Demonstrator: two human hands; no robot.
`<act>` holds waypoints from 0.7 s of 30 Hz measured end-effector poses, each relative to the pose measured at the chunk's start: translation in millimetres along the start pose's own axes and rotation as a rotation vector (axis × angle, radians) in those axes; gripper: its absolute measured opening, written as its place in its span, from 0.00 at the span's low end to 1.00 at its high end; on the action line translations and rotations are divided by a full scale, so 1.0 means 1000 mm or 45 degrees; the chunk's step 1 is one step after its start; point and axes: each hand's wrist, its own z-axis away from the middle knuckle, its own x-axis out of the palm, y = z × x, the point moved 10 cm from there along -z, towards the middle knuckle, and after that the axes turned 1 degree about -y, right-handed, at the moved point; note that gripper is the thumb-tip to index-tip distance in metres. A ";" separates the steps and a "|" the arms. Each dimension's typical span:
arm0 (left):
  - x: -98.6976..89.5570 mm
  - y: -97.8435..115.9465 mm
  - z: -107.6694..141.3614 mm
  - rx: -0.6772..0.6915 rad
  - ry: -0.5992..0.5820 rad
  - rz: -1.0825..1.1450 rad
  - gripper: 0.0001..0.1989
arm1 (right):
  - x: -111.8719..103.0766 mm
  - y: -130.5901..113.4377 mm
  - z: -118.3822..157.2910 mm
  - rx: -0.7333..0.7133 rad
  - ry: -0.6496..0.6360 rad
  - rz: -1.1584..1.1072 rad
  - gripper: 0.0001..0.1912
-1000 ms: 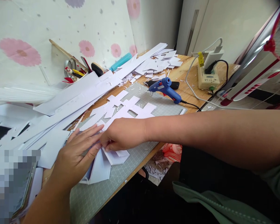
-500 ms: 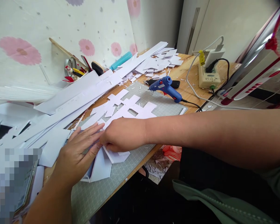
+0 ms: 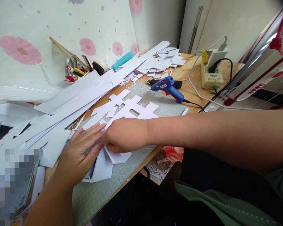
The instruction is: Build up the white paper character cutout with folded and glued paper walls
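Observation:
White foam board pieces, joined at angles, rest on the grey cutting mat. Over their upper left part lies my left hand, its fingers extended and a little apart, thumb toward the right hand. My right hand is closed, knuckles up, touching the same pieces beside the left fingertips; what its fingers pinch is hidden beneath it. Just behind the hands, flat cut white pieces with square notches lie on the mat.
A blue glue gun rests at the mat's far edge, its cable running right to a power strip. Long white strips cross the wooden table. Scraps and a teal tube lie at the back.

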 end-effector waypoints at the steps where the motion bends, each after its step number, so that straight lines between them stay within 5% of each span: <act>1: 0.000 0.000 0.000 -0.004 -0.004 0.000 0.17 | 0.000 0.000 0.000 0.004 -0.004 0.000 0.13; 21: 0.002 -0.002 0.001 0.061 0.002 -0.026 0.24 | -0.001 0.002 0.002 0.016 0.019 -0.054 0.11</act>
